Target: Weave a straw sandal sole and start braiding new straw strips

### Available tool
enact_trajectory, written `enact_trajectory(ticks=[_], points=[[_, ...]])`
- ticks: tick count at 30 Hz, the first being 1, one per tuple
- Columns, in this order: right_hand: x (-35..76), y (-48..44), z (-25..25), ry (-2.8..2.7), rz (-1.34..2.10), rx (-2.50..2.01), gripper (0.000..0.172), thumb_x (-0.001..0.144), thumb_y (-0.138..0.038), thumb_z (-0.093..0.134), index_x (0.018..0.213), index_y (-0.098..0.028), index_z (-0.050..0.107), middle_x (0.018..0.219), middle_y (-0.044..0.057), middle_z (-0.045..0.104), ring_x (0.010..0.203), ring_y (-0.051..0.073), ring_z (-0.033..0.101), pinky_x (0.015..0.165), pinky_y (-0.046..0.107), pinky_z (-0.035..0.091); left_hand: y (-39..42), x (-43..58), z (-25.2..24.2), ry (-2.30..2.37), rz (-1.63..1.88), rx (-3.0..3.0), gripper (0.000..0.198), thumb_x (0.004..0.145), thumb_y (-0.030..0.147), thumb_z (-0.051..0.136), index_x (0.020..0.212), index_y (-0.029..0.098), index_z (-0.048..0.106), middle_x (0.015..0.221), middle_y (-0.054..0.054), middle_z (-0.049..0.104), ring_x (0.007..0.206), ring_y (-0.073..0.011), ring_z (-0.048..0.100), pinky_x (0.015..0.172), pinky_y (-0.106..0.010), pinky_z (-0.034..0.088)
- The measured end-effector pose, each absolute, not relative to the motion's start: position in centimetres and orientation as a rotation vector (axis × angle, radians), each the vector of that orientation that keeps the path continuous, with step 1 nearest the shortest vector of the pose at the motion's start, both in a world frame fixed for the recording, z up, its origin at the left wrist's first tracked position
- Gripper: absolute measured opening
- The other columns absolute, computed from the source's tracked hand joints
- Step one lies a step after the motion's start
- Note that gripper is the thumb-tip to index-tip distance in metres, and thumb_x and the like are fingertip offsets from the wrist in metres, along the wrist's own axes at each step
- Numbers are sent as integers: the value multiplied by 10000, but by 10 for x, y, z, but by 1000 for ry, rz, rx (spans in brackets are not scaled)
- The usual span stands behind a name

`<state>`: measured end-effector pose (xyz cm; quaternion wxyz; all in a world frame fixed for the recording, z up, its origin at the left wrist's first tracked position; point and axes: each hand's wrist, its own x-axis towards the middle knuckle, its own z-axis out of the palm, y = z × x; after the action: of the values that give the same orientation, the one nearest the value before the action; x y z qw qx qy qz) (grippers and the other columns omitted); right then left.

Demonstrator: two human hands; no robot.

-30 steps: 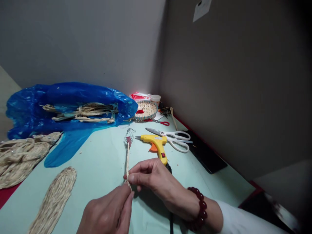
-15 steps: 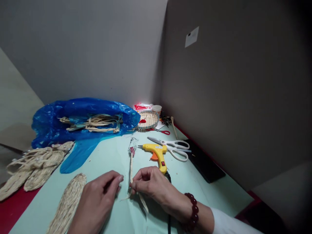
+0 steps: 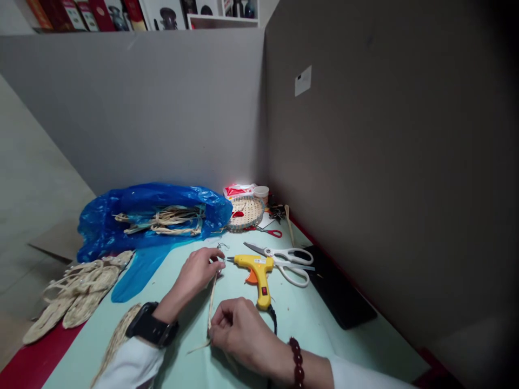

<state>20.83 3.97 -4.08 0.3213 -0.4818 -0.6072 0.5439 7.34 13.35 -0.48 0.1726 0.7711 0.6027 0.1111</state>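
Observation:
A thin, pale straw braid (image 3: 212, 297) runs lengthwise over the mint-green table cover (image 3: 316, 329). At its far end is a wire hook (image 3: 221, 246), and my left hand (image 3: 198, 273) has its thumb and fingers closed around the hook's near part, which they mostly hide. My right hand (image 3: 239, 329) pinches the braid's near end, with loose straw tails poking out beneath the fingers. Just right of the hands lies a yellow glue gun (image 3: 259, 265), its nozzle pointing at my left fingertips. Under my left forearm is a woven straw sole (image 3: 117, 335), partly covered.
White-handled scissors (image 3: 290, 259) and a black flat panel (image 3: 340, 292) lie right of the glue gun. Straw sandals (image 3: 87, 292) rest at left. Behind them, a blue plastic bag (image 3: 101, 216) holds straw bundles (image 3: 170, 219). A woven basket (image 3: 247, 213) and red-handled scissors (image 3: 272, 233) are farther back.
My left hand has moved forward from beside the braid to its far end and closed there. My right hand still pinches the near end. The view has tilted up, showing a shelf.

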Motion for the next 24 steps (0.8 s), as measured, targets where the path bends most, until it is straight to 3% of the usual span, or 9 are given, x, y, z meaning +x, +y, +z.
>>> enact_trajectory(ticks=[10, 17, 24], points=[[209, 44, -46, -1730, 1374, -1226, 146, 624, -35, 546, 597, -168, 601, 554, -37, 518, 537, 104, 445, 514, 200, 322, 127, 88, -10, 1961, 131, 2242, 314, 904, 337, 604, 1176, 180, 606, 1197, -88, 639, 1005, -235, 642, 842, -460, 542], [211, 50, -55, -1805, 1417, -1158, 102, 675, -114, 524, 612, -184, 486, 561, -42, 430, 546, 111, 408, 528, 217, 313, 116, 102, -28, 2159, 279, 2179, 318, 904, 329, 605, 1190, 189, 602, 1232, -92, 624, 1038, -243, 631, 861, -467, 535], [216, 62, -77, -1935, 1450, -1134, 85, 664, -244, 548, 639, -192, 486, 575, -30, 432, 560, 128, 410, 546, 238, 310, 112, 101, -35, 2255, 405, 2119, 361, 906, 338, 601, 1232, 185, 574, 1217, -93, 629, 1003, -239, 646, 838, -462, 546]])
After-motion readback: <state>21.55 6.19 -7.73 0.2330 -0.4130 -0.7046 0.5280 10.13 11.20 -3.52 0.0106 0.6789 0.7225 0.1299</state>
